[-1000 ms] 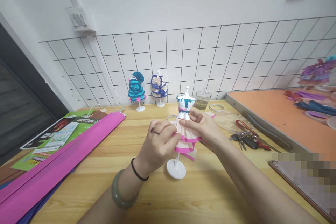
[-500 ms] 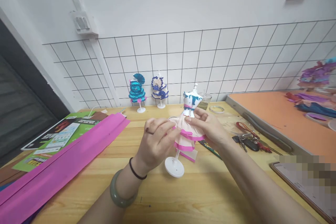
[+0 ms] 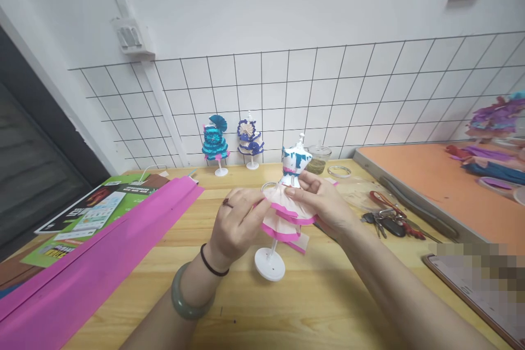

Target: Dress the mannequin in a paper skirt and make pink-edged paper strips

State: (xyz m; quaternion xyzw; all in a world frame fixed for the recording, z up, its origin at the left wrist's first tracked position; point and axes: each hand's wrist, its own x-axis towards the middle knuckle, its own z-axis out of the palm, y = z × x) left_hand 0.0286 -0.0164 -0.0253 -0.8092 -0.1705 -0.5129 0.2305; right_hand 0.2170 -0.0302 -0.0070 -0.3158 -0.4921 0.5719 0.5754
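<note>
Our left hand (image 3: pixel 234 225) pinches the paper skirt (image 3: pixel 281 197), right hand (image 3: pixel 326 202) grips waist of dress form (image 3: pixel 296 158) | form is tilted, well before surface's (image 3: pixel 311 311) back edge | we judge it light, paper soft and tearable: hold at waist

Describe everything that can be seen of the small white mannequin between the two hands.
The white mannequin has a knobbed top, a bust with ragged blue patches, pink and blue bands near the waist, and a stem on a round base. It wears a tiered, pale, pink-edged skirt, seemingly of crinkled paper. It leans slightly over the wooden table; whether the base touches is unclear. The right hand grips it at the waist; the left hand touches the skirt's edge.
</note>
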